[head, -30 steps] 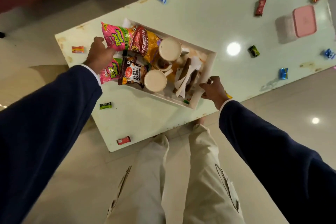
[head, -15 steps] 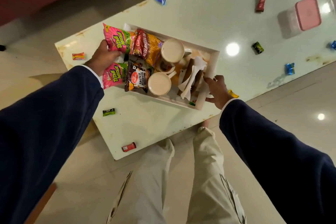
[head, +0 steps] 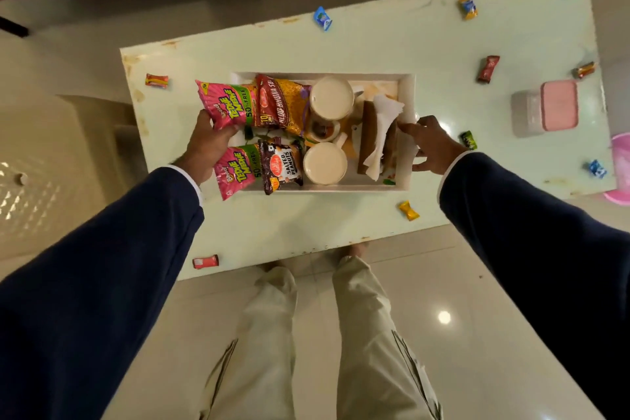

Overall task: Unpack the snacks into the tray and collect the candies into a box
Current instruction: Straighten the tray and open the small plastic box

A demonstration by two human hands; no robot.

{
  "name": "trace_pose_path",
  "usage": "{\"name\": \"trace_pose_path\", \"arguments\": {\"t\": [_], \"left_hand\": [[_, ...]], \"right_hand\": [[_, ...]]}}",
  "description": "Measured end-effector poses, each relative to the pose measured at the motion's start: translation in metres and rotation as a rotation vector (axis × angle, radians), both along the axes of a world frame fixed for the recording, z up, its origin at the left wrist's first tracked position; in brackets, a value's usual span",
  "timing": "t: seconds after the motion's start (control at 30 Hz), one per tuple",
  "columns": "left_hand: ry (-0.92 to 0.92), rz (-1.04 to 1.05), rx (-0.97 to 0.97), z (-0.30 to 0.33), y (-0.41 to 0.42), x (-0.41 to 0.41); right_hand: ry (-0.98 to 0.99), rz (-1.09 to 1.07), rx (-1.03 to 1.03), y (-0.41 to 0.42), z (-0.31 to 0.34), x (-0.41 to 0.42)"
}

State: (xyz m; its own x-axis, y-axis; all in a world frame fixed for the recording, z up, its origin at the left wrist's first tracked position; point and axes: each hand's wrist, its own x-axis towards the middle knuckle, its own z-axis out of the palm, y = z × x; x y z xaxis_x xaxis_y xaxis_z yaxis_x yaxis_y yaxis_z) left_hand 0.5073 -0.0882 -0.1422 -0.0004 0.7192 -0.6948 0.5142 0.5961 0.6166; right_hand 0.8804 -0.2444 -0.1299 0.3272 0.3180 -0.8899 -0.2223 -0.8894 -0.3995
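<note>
On the pale worktop [head: 341, 222], white tray [head: 407, 89] packed with snack packets [head: 235, 106] and two cups [head: 325, 162]; left hand [head: 208, 147] gripping its left end, right hand [head: 431, 147] gripping its right rim. Around it, loose candies [head: 408, 210]; far right, pink-lidded box [head: 559, 105]

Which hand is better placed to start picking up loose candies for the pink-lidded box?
Probably the right hand. It grips the tray end near the green candy, yellow candy and pink-lidded box. The left hand is farther off.
</note>
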Motion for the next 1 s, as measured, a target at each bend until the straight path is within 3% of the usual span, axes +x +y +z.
{"name": "trace_pose_path", "arguments": {"t": [0.47,0.73,1.0], "left_hand": [[0.012,0.257,-0.021,-0.024,-0.049,0.032],[0.189,0.121,0.003,-0.022,-0.045,0.023],[0.422,-0.056,0.043,-0.007,-0.035,0.029]], "right_hand": [[0.005,0.248,-0.008,0.043,-0.021,0.056],[0.013,0.265,0.024,0.036,-0.037,0.055],[-0.184,0.475,0.049,0.033,-0.042,0.063]]}}
